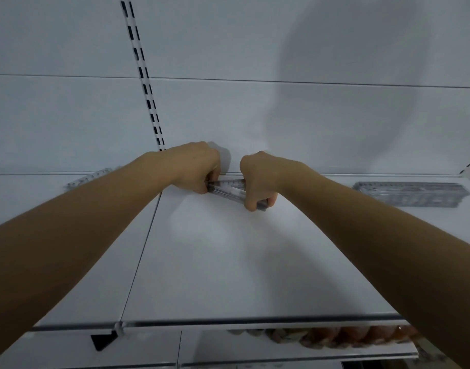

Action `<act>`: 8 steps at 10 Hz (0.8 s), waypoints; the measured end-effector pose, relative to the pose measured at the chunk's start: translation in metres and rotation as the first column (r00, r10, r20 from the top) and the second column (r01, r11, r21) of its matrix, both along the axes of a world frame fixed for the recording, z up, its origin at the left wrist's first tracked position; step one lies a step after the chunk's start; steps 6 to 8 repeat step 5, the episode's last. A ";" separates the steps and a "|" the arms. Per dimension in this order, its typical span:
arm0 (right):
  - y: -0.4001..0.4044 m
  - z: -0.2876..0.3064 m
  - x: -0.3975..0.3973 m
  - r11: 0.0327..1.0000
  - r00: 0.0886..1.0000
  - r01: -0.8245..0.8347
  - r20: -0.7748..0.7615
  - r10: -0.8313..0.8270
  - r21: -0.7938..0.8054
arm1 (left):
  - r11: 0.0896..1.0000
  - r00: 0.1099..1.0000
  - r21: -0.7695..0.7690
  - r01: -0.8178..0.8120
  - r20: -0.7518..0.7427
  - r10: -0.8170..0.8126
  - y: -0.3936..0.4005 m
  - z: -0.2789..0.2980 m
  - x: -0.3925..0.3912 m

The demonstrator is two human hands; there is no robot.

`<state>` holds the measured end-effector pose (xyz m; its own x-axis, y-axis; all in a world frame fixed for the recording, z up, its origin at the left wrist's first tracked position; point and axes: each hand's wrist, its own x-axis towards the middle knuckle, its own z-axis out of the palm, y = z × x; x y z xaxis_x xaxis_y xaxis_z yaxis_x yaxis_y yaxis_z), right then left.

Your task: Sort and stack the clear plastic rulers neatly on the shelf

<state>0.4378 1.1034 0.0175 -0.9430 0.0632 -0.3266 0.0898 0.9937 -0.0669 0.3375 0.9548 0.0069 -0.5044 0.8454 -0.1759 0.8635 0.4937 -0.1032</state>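
Both hands meet at the back of the shelf, holding one bundle of clear rulers between them. The left hand curls its fingers round the bundle's left end; the right hand wraps its right end, thumb and fingertips pinched at the near corner. The bundle sits low over the shelf near the back wall, tilted, right end nearer the camera. Whether it touches the shelf cannot be told.

Risks, as judgement: the rulers are thin, smooth, hard plastic, so they likely slide on each other; a loose squeeze could fan the bundle or drop one. The glossy white shelf gives little friction, so a nudge could skew the pile. Setting it down tilted would leave it out of line with the stack at right.

Shapes: the bundle is long, flat and see-through, with faint printed marks. The stack at right is a grey-looking rectangular block of the same clear strips, lying flat. A single ruler lies at left, angled, well apart. A slotted upright runs up the wall.
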 end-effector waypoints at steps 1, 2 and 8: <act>0.000 0.002 0.004 1.000 1.000 0.006 0.003 -0.006 -0.008 | 1.000 1.000 -0.013 -0.006 0.000 0.006 -0.001 0.000 0.002; 0.000 0.004 0.009 0.999 1.000 0.015 0.005 -0.015 -0.031 | 1.000 1.000 -0.031 -0.006 0.012 0.007 0.000 0.003 0.001; 0.016 -0.003 0.030 0.976 0.994 0.071 -0.062 -0.086 -0.204 | 0.986 0.987 0.046 -0.161 0.025 0.160 -0.019 -0.004 0.012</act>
